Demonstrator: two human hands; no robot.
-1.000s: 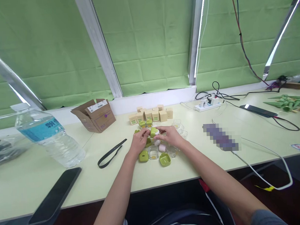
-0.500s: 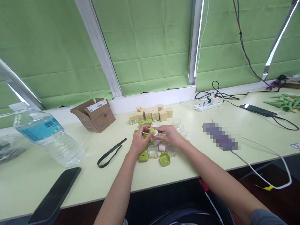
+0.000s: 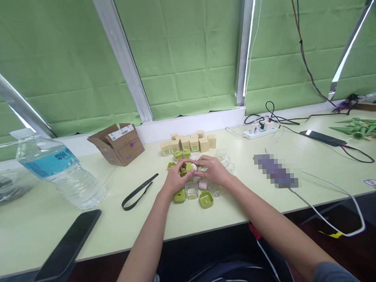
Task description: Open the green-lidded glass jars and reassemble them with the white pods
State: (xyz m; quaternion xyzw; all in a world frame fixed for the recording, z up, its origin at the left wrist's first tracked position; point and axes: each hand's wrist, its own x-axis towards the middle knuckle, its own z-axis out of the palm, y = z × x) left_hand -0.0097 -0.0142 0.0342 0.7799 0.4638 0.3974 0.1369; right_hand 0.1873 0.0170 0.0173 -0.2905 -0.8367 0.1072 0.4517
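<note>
Between both hands is a small green and white piece (image 3: 190,167), partly covered by the fingers; I cannot tell its exact kind. My left hand (image 3: 176,177) is closed on its left side, and my right hand (image 3: 212,169) grips it from the right. Just below the hands lie a green case (image 3: 179,196), a clear plastic cup-like piece (image 3: 191,190), a pale pink piece (image 3: 203,185) and an open green shell (image 3: 206,199). More clear pieces (image 3: 223,155) stand right of the hands. Beyond them are several small cream boxes (image 3: 203,144).
At left stand a water bottle (image 3: 62,170) and an open cardboard box (image 3: 120,145). A black strap (image 3: 139,193) and a dark phone (image 3: 70,244) lie nearer. To the right are a power strip (image 3: 260,132), a blurred-out device (image 3: 276,171) and a white cable (image 3: 329,224).
The green and white piece has turned and shifted slightly left in the fingers. Both hands stay on it, with the fingers a little rearranged.
</note>
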